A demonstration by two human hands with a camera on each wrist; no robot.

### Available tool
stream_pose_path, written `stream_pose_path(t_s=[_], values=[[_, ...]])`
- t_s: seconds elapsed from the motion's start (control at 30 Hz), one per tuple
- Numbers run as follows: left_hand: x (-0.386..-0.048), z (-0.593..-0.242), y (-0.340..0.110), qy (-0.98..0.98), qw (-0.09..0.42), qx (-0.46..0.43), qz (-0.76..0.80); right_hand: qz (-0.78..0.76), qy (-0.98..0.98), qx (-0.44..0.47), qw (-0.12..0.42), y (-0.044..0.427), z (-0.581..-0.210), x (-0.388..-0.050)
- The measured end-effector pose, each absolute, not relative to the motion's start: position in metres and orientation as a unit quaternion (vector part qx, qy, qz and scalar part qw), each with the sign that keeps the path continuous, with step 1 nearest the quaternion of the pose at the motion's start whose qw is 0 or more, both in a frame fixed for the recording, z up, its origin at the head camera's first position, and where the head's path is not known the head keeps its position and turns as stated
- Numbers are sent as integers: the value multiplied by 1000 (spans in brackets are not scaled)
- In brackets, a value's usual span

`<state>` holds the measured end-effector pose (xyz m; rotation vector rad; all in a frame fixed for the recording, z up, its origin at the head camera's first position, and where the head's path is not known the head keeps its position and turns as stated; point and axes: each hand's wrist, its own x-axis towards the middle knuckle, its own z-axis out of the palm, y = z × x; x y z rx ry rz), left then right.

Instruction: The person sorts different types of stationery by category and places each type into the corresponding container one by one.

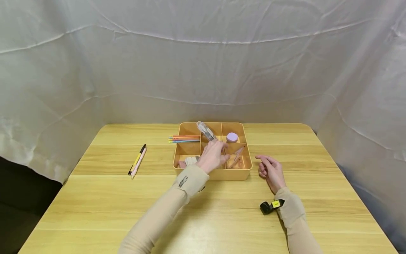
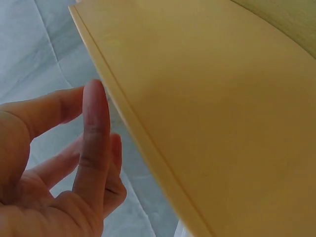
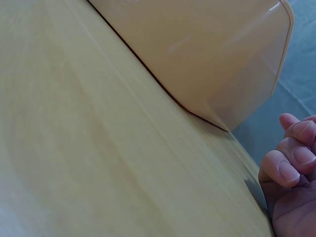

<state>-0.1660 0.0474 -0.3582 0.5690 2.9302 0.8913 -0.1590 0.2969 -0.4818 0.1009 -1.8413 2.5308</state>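
My left hand (image 1: 213, 156) reaches over the front middle compartment of an orange divided box (image 1: 219, 174). In the left wrist view its fingers (image 2: 96, 113) are loosely bent beside the box wall, and nothing shows between them. Part of that compartment is hidden under the hand. Just right of the box, my right hand (image 1: 272, 172) lies near the tabletop with loosely curled fingers (image 3: 281, 168), holding nothing. A slim clear-and-grey item (image 1: 206, 131) leans in the back middle compartment. The front right one holds small pinkish flat pieces (image 1: 236, 158).
Colored pencils (image 1: 184, 139) stick out over the box's left side. A purple round-cornered item (image 1: 232, 137) sits back right, and a whitish block (image 1: 191, 161) front left. On the table's left lie a black-and-yellow pen (image 1: 137, 159) and a pale pink pen (image 1: 139, 163).
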Motion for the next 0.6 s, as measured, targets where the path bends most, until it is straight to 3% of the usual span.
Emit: stream_pose_path(t_s=[0.3,0.6], values=[[-152,-357,41,935,-5,196,295,800,-599,20,3,300,-479,-157],[-128,-353,7,925,-46,192,324,802,-596,29,0,299,-480,-157]])
